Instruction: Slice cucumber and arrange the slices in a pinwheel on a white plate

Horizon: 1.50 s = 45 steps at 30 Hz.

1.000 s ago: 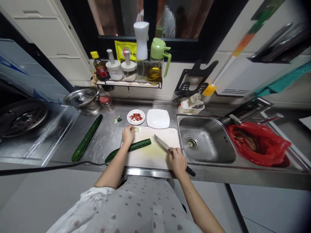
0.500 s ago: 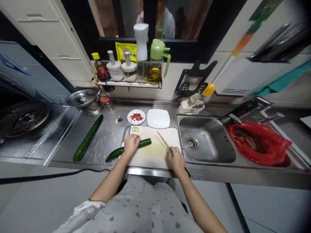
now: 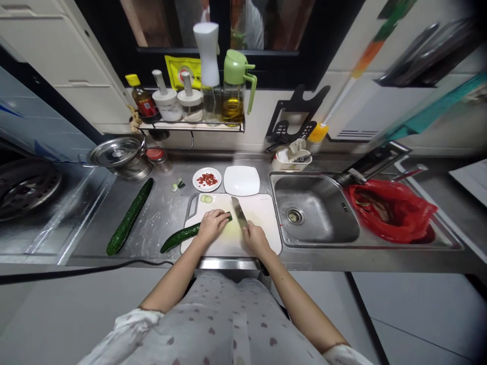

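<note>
On the white cutting board (image 3: 266, 207) lies a cucumber (image 3: 180, 236), its left end jutting past the board's edge. My left hand (image 3: 213, 223) is wrapped over it near the cut right end and hides that part. In my right hand (image 3: 255, 237) is a kitchen knife (image 3: 239, 212), its blade pointing away from me, just right of the cut end. A couple of pale cucumber slices (image 3: 206, 198) rest at the board's upper left. Beyond the board stand an empty white square plate (image 3: 242, 181) and a small plate (image 3: 195, 178) of chopped red pieces.
A second cucumber (image 3: 130, 217) lies on the counter at left, with cucumber scraps (image 3: 177, 184) nearby. Behind are a lidded steel pot (image 3: 135, 166) and a condiment rack (image 3: 190, 126). To the right are the sink (image 3: 323, 230) and a red plastic bag (image 3: 409, 210).
My left hand has slid right along the cucumber toward its cut end. My right hand has brought the knife left, close to that end. The whole view has shifted slightly.
</note>
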### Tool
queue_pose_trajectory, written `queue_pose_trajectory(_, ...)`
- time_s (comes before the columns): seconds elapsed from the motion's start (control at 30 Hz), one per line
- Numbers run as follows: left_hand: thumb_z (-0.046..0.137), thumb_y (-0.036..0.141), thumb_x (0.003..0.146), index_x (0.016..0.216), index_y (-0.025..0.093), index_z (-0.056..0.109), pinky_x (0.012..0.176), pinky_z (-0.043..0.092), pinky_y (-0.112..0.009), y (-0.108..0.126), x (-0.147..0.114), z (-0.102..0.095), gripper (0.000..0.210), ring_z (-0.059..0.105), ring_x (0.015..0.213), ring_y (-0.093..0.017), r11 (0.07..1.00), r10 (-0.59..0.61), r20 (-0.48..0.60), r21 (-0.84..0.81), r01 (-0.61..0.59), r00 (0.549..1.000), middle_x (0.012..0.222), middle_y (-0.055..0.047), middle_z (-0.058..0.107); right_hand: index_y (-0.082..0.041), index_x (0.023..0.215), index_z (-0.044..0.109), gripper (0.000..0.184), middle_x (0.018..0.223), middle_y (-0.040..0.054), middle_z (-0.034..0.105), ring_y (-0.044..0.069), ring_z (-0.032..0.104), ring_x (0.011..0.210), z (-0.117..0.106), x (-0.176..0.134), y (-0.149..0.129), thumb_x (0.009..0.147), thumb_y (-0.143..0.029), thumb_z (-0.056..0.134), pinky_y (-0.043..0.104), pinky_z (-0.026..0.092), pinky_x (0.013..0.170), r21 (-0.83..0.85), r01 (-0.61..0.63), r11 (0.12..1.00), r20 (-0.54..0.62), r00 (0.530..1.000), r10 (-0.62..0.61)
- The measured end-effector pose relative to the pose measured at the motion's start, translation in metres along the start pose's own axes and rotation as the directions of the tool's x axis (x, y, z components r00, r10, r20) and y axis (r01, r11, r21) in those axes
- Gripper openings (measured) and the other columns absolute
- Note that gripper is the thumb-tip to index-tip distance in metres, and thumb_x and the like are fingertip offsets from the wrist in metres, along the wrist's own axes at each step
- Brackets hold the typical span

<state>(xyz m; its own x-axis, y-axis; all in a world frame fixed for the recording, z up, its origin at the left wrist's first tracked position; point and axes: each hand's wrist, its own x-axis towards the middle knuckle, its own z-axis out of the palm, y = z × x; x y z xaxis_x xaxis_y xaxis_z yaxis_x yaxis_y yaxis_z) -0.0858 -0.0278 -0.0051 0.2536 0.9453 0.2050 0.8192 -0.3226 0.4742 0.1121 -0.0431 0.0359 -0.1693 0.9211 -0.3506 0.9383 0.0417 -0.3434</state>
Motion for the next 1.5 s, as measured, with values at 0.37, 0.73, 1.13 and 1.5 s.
queue_pose_trajectory(0.37, 0.051, 0.033, 0.094, 0.113, 0.028, 0.07, 0.09, 0.047, -0.032, -0.006, 0.002, 0.006, 0.028, 0.057, 0.099, -0.018, 0.999, 0.019, 0.016, -0.027, -0.019, 1.0, 0.107, -0.005, 0.066, -0.01, 0.121, 0.046, 0.029, 0.1, 0.0148, 0.069, 0.022, 0.065, 0.091, -0.008, 0.002, -0.022, 0.098, -0.022, 0.034, 0.027, 0.038, 0.072, 0.001, 0.032, 0.999, 0.048, 0.998, -0.032)
queue_pose_trajectory(0.73, 0.05, 0.033, 0.094, 0.112, 0.027, 0.07, 0.091, 0.048, -0.033, -0.005, 0.002, 0.007, 0.028, 0.057, 0.1, -0.018, 0.999, 0.019, -0.012, -0.039, -0.019, 1.0, 0.107, -0.006, 0.066, -0.01, 0.118, 0.046, 0.025, 0.1, 0.0159, 0.068, 0.024, 0.065, 0.09, -0.008, 0.002, -0.026, 0.097, -0.019, 0.035, 0.028, 0.039, 0.073, -0.01, 0.046, 0.999, 0.067, 0.997, -0.045)
queue_pose_trajectory(1.13, 0.05, 0.033, 0.094, 0.112, 0.027, 0.07, 0.093, 0.048, -0.033, -0.003, 0.003, 0.007, 0.028, 0.058, 0.103, -0.018, 0.998, 0.008, 0.0, -0.057, -0.008, 1.0, 0.108, -0.005, 0.067, -0.01, 0.119, 0.044, 0.025, 0.097, 0.0153, 0.067, 0.022, 0.065, 0.089, -0.011, -0.009, -0.029, 0.096, -0.012, 0.034, 0.028, 0.039, 0.071, -0.031, 0.036, 0.999, 0.13, 0.991, -0.032)
queue_pose_trajectory(1.5, 0.051, 0.033, 0.093, 0.111, 0.028, 0.07, 0.092, 0.048, -0.033, -0.003, 0.004, 0.004, 0.027, 0.058, 0.102, -0.019, 0.997, -0.011, 0.017, -0.074, 0.013, 1.0, 0.108, -0.005, 0.068, -0.011, 0.113, 0.048, 0.026, 0.095, 0.0154, 0.067, 0.023, 0.066, 0.086, -0.015, -0.021, -0.022, 0.091, -0.007, 0.036, 0.028, 0.041, 0.067, -0.06, 0.039, 0.997, 0.179, 0.984, -0.028)
